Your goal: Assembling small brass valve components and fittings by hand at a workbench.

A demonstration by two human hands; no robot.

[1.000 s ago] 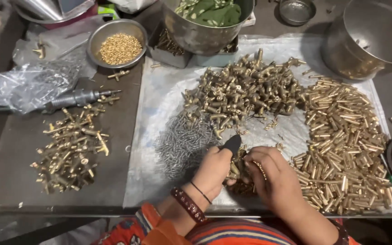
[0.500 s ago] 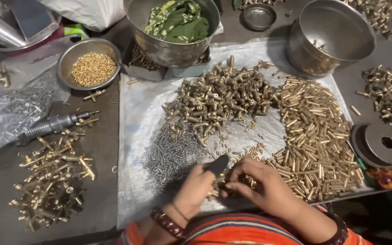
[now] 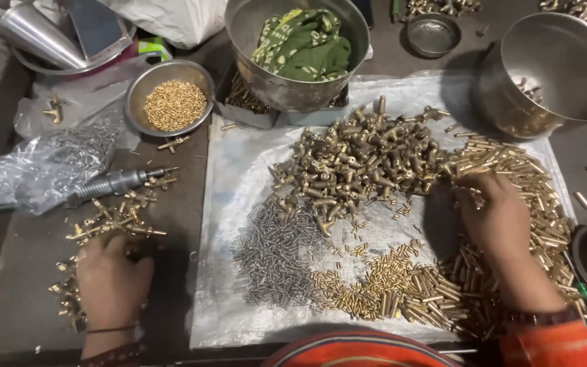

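Left hand (image 3: 111, 282) flat on T-fittings (image 3: 107, 228) at left of surface (image 3: 22, 306); fingers together, grip hidden, cannot tell if piece held. Right hand (image 3: 501, 224) on brass pins (image 3: 511, 170) at right; fingers curled down into pile, hold not visible. Between hands: springs (image 3: 270, 251), small studs (image 3: 368, 282) on plastic sheet (image 3: 239, 163). Beyond: fittings heap (image 3: 361, 160), driver (image 3: 113, 182), bowl (image 3: 171, 102), pot (image 3: 293, 47).

Judgement: part-picking stage, both hands at separate piles. Next move calls for pinch on single piece from each.
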